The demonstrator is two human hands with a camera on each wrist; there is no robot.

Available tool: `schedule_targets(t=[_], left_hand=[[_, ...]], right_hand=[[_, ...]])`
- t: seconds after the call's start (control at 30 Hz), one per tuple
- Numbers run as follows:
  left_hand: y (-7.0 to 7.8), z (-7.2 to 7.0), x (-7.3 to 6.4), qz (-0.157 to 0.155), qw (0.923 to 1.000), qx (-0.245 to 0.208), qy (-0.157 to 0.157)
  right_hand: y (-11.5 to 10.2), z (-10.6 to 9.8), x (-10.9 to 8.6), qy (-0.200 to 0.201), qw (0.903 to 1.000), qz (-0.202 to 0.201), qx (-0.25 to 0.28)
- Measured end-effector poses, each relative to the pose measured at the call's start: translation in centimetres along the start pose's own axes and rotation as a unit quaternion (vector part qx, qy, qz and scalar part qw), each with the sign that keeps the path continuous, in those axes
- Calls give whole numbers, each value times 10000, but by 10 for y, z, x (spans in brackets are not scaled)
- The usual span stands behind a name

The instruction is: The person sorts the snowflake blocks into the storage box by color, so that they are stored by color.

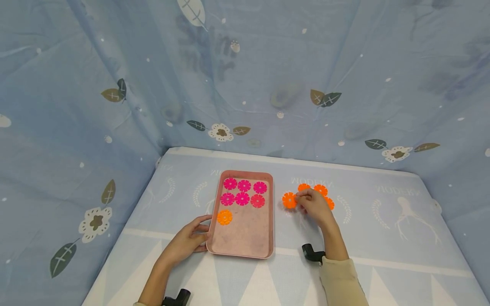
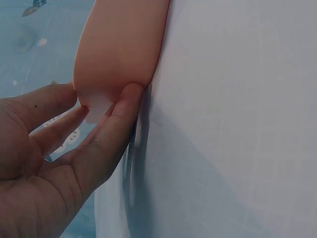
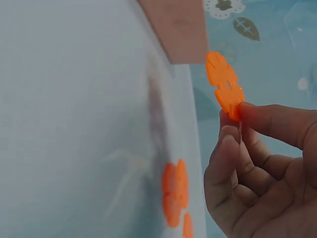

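Observation:
My right hand pinches an orange flower-shaped plastic disc by its edge between thumb and fingers, right of the tray. More orange discs lie on the cloth around and beyond this hand, partly covered by it. A pink rectangular tray stands at the centre, and my left hand grips its left side, thumb and fingers on the rim and outer wall. Inside the tray, several pink discs form two rows toward the far end, with one orange disc below them at the left.
A pale blue and white patterned cloth covers the table. Blue curtains with leaf and flower prints hang behind and at both sides. A black device is strapped at the right wrist, another at the left.

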State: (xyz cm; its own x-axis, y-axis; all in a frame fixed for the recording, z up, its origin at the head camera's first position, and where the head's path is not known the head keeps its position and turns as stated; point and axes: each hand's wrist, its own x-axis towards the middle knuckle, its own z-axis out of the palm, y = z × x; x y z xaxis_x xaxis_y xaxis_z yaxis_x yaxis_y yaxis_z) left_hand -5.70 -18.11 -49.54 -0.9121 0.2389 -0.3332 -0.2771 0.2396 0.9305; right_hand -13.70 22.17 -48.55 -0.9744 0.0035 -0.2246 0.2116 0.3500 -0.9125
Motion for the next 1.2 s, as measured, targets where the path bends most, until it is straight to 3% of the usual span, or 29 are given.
schedule_targets(t=[0.3,0.83,1.2], left_hand=[[0,0,0,22,10000,89,-3],[-1,0,0,22,10000,17,-34],[-2,-1,0,59,10000,-41,-55]], right_hand=[[-26,11,5,35,9996,-183,195],[-68,56,13,-429,9945,-657,694],[-76,90,19,-828,9904,-764,798]])
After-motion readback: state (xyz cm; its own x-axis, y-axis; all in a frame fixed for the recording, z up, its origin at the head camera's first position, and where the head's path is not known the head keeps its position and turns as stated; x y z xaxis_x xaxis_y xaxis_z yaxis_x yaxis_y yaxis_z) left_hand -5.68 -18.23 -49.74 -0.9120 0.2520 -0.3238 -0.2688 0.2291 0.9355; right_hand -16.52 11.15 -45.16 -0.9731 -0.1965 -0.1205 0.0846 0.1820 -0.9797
